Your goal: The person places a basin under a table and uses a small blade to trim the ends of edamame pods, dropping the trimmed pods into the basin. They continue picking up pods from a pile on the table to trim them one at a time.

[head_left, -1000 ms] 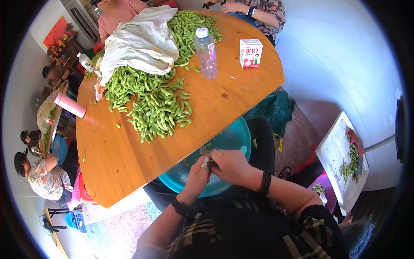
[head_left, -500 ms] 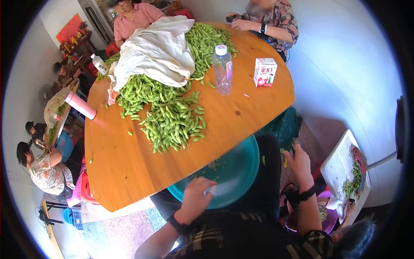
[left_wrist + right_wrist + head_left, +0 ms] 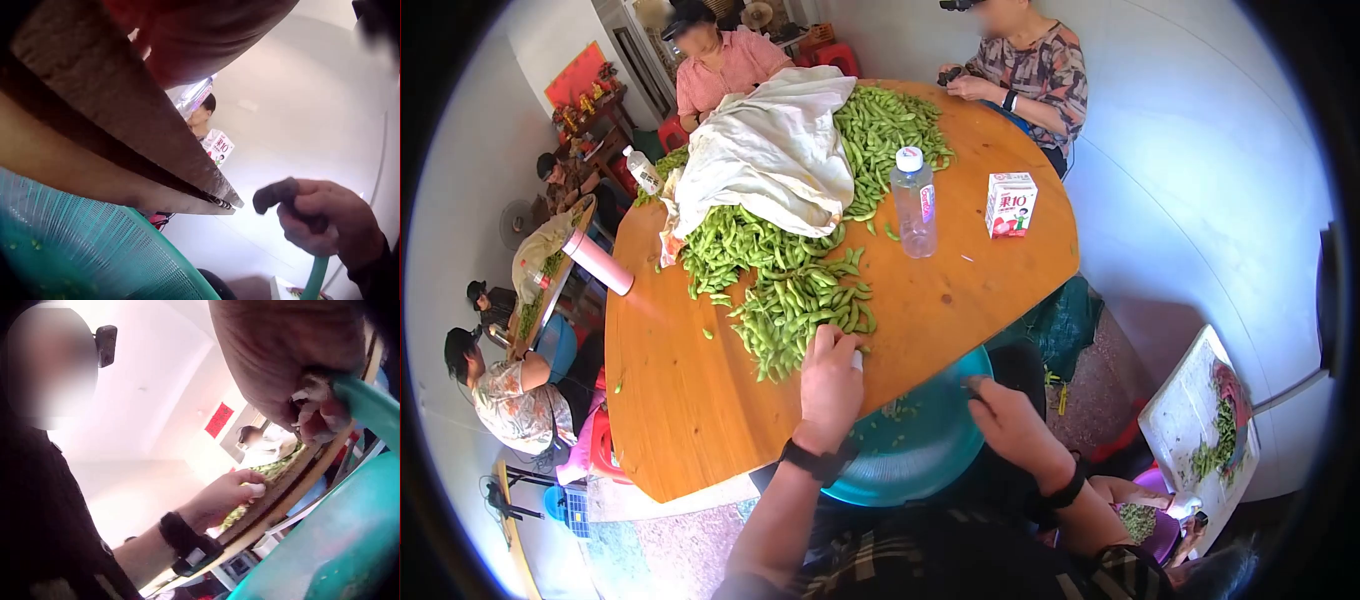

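Note:
Over the near edge of the green pod pile (image 3: pixel 785 315) my left hand (image 3: pixel 830 385) reaches, fingers loosely bent, touching the pods; a white wrap shows on one digit. Whether a pod lies under its fingertips is hidden. At the right rim of the teal basin (image 3: pixel 910 480), my right hand (image 3: pixel 1010 425) holds a small dark thing (image 3: pixel 275 194), clearer in the left wrist view. The right wrist view shows this hand (image 3: pixel 294 362) close up beside the basin's rim, with the left hand (image 3: pixel 228 494) at the table edge.
On the wooden table (image 3: pixel 700 420) stand a clear bottle (image 3: pixel 915 215), a juice carton (image 3: pixel 1010 205) and a pink flask (image 3: pixel 598 262). A white cloth (image 3: pixel 770 150) covers part of the pile. People sit around; a white board (image 3: pixel 1190 420) leans at the right.
My left hand has moved from over the basin up to the pods. My right hand, apart from the left half a second ago and out to the right, has come back to the basin's rim.

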`<state>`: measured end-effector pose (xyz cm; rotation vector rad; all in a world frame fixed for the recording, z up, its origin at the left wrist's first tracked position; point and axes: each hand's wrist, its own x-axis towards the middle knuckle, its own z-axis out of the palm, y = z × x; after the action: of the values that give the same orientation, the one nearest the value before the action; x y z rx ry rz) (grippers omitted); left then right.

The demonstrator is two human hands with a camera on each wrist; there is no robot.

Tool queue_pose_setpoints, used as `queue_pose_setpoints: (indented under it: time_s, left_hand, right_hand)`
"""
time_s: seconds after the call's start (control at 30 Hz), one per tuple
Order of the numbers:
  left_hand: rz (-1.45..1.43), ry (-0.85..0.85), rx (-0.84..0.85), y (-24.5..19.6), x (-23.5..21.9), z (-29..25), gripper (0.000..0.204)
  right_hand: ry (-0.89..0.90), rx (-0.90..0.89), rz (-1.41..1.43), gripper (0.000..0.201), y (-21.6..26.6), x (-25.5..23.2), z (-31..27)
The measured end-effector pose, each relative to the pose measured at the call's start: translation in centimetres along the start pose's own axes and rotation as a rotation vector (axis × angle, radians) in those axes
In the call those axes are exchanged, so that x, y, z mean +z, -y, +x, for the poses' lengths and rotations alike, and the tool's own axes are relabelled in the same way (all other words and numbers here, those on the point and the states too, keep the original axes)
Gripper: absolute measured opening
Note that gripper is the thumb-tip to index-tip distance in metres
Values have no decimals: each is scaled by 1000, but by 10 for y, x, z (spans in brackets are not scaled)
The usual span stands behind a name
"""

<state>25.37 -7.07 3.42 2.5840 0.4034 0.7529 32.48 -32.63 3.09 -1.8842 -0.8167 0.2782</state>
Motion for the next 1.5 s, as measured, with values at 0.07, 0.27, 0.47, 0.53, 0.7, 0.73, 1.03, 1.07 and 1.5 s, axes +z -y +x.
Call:
queue_pose_setpoints:
  time_s: [0.07, 0.27, 0.47, 0.53, 0.7, 0.73, 1.03, 1.07, 1.5]
  left_hand:
    - [2, -59, 77, 3, -1, -3, 9]
    - [-249, -45, -153, 2, -16, -4, 13]
    - [-533, 123, -331, -4, -30, -7, 15]
    - [-494, 149, -286, -11, -33, -16, 28]
    - [-171, 78, 68, -31, -39, -36, 45]
    - [-167, 146, 8, -36, -42, -39, 46]
    - [-181, 153, 29, -46, -22, -71, 50]
    - [-182, 159, 31, -46, -20, -73, 50]
    - [-228, 222, 6, -41, 10, -108, 47]
  right_hand:
    - [100, -77, 110, 17, 12, 9, 13]
    - [277, 183, 456, 17, 51, 32, 60]
    - [343, 191, 496, 21, 54, 52, 82]
    - [352, 199, 523, 21, 54, 51, 79]
    - [351, 151, 466, 23, 53, 44, 58]
    - [370, 158, 449, 23, 55, 40, 52]
    - [310, 169, 463, 20, 47, 42, 10]
    - [288, 169, 470, 19, 45, 44, 6]
    - [142, 166, 476, 11, 1, 73, -23]
